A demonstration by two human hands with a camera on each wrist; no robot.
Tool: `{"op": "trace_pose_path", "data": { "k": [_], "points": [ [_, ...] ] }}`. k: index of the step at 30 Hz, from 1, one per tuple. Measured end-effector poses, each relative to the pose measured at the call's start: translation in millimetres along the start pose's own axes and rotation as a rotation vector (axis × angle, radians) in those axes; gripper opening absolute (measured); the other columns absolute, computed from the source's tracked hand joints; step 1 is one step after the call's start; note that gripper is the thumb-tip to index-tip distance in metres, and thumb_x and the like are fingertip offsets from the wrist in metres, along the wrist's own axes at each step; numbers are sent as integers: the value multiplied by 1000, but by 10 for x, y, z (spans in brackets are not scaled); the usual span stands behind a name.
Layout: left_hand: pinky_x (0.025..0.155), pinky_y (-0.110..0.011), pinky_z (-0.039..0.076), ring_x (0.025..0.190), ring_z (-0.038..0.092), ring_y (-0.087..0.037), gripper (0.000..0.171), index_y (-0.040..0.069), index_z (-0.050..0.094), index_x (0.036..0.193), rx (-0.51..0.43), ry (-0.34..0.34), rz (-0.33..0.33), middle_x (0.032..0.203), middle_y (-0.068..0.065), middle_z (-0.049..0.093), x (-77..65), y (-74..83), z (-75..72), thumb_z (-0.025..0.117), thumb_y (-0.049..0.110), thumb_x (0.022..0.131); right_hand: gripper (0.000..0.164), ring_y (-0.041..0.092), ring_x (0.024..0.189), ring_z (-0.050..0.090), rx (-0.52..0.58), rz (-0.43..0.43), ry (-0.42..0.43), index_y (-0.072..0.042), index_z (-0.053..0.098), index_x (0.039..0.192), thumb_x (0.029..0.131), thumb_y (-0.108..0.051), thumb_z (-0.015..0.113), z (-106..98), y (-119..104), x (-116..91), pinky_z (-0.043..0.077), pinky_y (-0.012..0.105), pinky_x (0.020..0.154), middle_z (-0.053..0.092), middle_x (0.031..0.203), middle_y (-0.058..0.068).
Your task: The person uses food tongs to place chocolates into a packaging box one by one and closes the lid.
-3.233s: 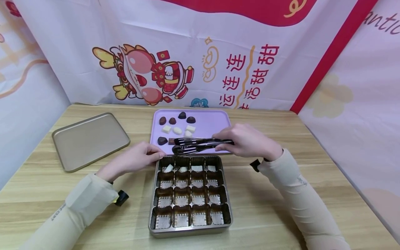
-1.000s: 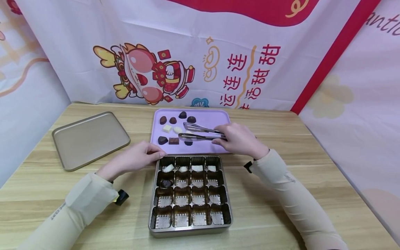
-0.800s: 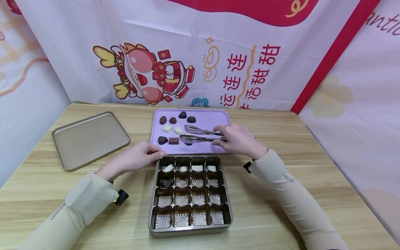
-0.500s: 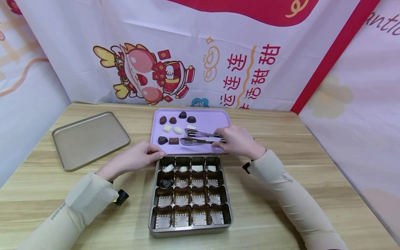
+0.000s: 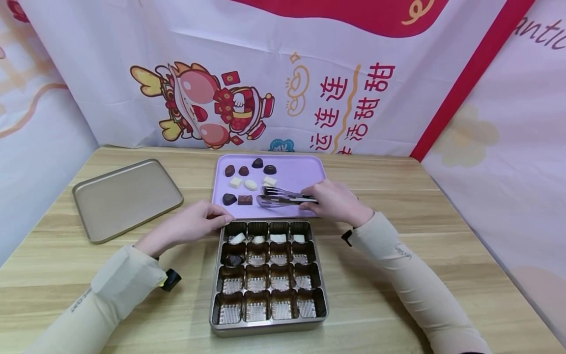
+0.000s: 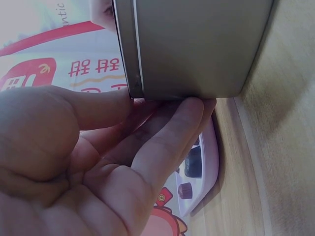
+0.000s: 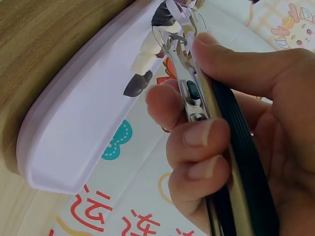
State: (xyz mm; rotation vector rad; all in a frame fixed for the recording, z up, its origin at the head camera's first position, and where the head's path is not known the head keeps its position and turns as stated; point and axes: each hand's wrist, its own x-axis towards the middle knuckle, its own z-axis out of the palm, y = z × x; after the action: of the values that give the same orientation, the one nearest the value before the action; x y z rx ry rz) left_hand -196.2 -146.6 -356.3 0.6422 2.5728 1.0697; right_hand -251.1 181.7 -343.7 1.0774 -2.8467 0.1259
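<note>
My right hand (image 5: 337, 201) grips slotted metal tongs (image 5: 289, 198) low over the lilac tray (image 5: 305, 172). The tong heads are almost together; whatever lies between them is hidden. Left of the tips sit a brown square chocolate (image 5: 245, 200) and a dark chocolate (image 5: 229, 199). My left hand (image 5: 194, 225) holds the back left corner of the divided tin (image 5: 265, 324), thumb at the rim and fingers against its wall (image 6: 192, 49). White chocolates (image 5: 278, 238) lie in the tin's back row, and a dark chocolate (image 5: 234, 260) in the leftmost compartment of the second row.
On the far side of the lilac tray are several dark chocolates (image 5: 257, 162) and white chocolates (image 5: 250, 185). A flat bronze lid or tray (image 5: 128, 199) lies at the left on the wooden table (image 5: 376, 314). A printed cloth (image 5: 247, 29) hangs behind.
A dark chocolate has appeared in the tin's second row. The tongs went back over the lilac tray, opened, then drew nearly together and lower. The left hand stays at the tin's corner.
</note>
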Motion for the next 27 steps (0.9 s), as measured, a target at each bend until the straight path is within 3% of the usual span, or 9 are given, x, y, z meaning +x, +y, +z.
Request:
{"op": "trace_pose_path", "data": {
  "k": [7, 27],
  "points": [
    [52, -31, 36, 54, 33, -13, 20, 8, 70, 101, -3, -8, -8, 62, 0, 41, -9, 14, -7, 54, 20, 97, 24, 11, 59, 49, 7, -14, -12, -23, 54, 73, 87, -35, 68, 0, 3, -9, 38, 29, 49, 50, 67, -8],
    [53, -32, 36, 55, 35, -14, 19, 10, 70, 97, 0, -3, 5, 63, 0, 42, -9, -3, -5, 55, 21, 97, 29, 10, 56, 48, -10, -18, 8, -22, 50, 70, 88, -36, 67, -4, -43, -15, 37, 29, 47, 49, 64, -8]
  ]
}}
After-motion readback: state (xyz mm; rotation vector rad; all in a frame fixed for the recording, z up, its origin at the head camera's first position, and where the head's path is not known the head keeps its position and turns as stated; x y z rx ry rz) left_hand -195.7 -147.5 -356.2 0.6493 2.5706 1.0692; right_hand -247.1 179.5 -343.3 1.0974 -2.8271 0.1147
